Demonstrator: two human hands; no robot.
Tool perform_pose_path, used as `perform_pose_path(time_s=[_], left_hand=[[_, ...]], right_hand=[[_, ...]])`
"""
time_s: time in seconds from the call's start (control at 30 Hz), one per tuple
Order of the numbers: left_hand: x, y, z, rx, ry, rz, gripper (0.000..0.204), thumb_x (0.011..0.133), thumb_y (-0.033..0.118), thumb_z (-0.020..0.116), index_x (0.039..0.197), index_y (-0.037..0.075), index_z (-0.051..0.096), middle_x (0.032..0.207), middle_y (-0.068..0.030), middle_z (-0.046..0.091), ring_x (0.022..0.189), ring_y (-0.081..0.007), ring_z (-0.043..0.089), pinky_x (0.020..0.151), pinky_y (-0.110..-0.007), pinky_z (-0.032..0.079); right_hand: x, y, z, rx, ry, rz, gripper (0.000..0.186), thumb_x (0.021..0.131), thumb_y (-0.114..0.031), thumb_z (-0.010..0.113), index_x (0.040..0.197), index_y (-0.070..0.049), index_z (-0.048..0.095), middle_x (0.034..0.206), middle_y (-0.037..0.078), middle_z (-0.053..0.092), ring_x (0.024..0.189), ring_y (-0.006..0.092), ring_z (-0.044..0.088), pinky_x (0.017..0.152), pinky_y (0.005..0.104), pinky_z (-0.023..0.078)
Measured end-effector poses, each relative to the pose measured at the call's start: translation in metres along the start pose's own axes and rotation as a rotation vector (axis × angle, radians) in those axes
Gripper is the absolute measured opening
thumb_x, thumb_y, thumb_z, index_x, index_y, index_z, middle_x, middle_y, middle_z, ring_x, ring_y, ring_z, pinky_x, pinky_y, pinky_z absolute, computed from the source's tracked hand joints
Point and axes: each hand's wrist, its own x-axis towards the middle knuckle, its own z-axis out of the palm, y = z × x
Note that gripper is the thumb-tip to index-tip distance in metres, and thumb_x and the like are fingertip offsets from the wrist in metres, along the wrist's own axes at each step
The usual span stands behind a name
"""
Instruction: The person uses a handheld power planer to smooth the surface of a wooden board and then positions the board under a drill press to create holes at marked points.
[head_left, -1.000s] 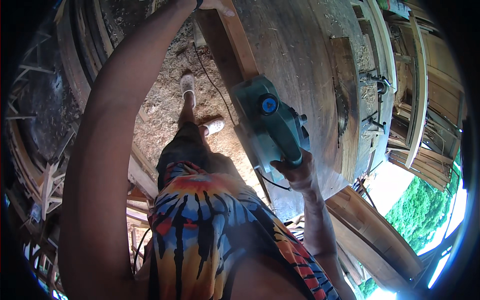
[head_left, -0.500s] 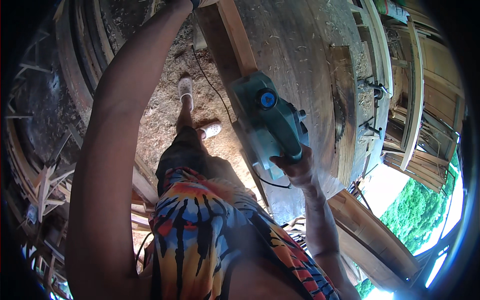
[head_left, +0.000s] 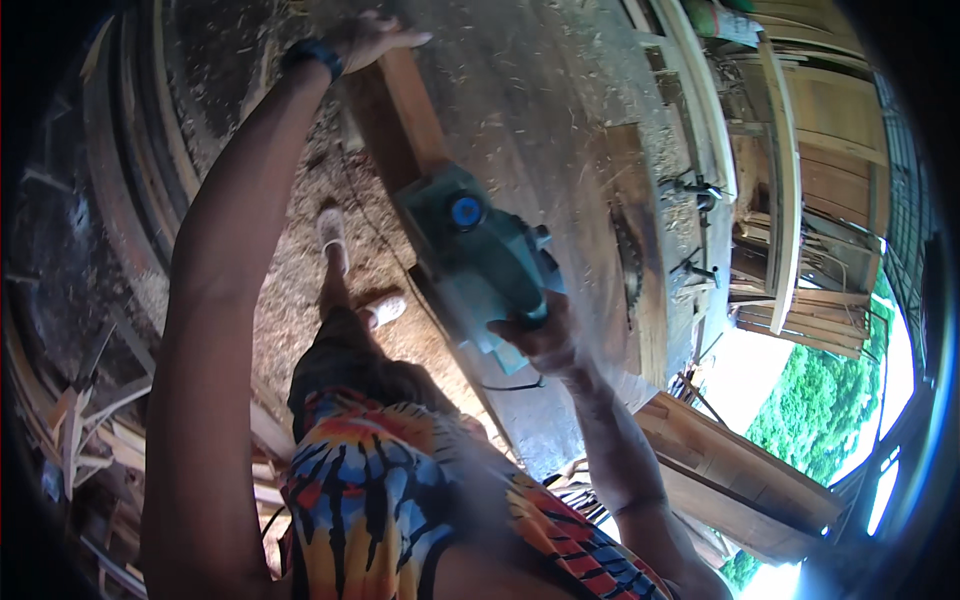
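Note:
My right hand (head_left: 545,338) is wrapped around the rear handle of a green electric hand planer (head_left: 480,250) with a blue-topped front knob. The planer rests on a long wooden board (head_left: 413,110) that lies along the left edge of the workbench. Its sole and the wood beneath it are hidden. At the board's far end, my left hand (head_left: 365,42) lies over the end with the thumb stretched to the right; its other fingers show only partly. A dark band circles the left wrist.
A toothed circular saw blade (head_left: 628,255) protrudes from a wooden panel on the shavings-strewn workbench (head_left: 540,130), right of the planer. Clamps (head_left: 697,190) sit on the bench's right side. The planer's cord (head_left: 515,386) trails behind it. Stacked planks (head_left: 735,465) stand at lower right.
The whole view has shifted, so the bench, planer and board appear farther left and lower. My left hand now shows more fully. My right hand keeps its grip on the planer.

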Motion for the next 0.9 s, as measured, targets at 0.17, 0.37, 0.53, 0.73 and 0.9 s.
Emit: perform_pose_path(time_s=[0.17, 0.37, 0.53, 0.73, 0.9], left_hand=[[-0.021, -0.017, 0.025, -0.009, -0.024, 0.059, 0.110, 0.084, 0.085, 0.048, 0.157, 0.004, 0.036, 0.158, -0.0290, 0.035, 0.151, -0.0398, 0.028, 0.124, -0.051, 0.024], [0.002, 0.030, 0.044, -0.112, 0.016, 0.125, 0.105, 0.084, 0.083, 0.050, 0.158, 0.010, 0.035, 0.158, -0.0228, 0.040, 0.150, -0.0375, 0.032, 0.124, -0.046, 0.026], [0.025, 0.038, 0.048, -0.113, 0.008, 0.113, 0.110, 0.081, 0.084, 0.053, 0.160, 0.011, 0.032, 0.157, -0.0228, 0.042, 0.147, -0.0365, 0.038, 0.122, -0.046, 0.031], [0.027, 0.055, 0.059, -0.149, -0.013, 0.121, 0.112, 0.079, 0.089, 0.050, 0.160, 0.014, 0.032, 0.158, -0.0211, 0.041, 0.147, -0.0374, 0.038, 0.122, -0.048, 0.030], [0.043, 0.029, 0.056, -0.054, 0.087, 0.132, 0.093, 0.089, 0.078, 0.049, 0.155, 0.012, 0.042, 0.151, -0.0217, 0.050, 0.142, -0.0352, 0.046, 0.118, -0.048, 0.036]], right_hand=[[0.009, 0.003, 0.011, -0.055, -0.068, 0.024, 0.033, 0.076, -0.023, 0.087, 0.091, -0.001, 0.067, 0.072, 0.017, 0.068, 0.066, 0.0217, 0.068, 0.063, 0.0417, 0.052], [0.014, -0.001, -0.012, -0.074, -0.011, 0.078, 0.032, 0.076, -0.026, 0.086, 0.086, -0.002, 0.066, 0.068, 0.011, 0.066, 0.065, 0.0194, 0.066, 0.062, 0.0396, 0.050], [0.032, 0.007, -0.020, -0.051, -0.030, 0.098, 0.031, 0.077, -0.026, 0.085, 0.083, -0.002, 0.065, 0.067, 0.008, 0.065, 0.063, 0.0160, 0.063, 0.060, 0.0370, 0.049], [0.044, 0.001, -0.031, -0.046, -0.002, 0.101, 0.031, 0.077, -0.026, 0.085, 0.085, -0.002, 0.067, 0.067, 0.009, 0.065, 0.061, 0.0168, 0.063, 0.059, 0.0373, 0.049], [0.073, -0.020, -0.030, -0.034, -0.030, 0.063, 0.030, 0.078, -0.026, 0.085, 0.090, -0.002, 0.070, 0.069, 0.009, 0.067, 0.061, 0.0170, 0.065, 0.058, 0.0371, 0.049]])
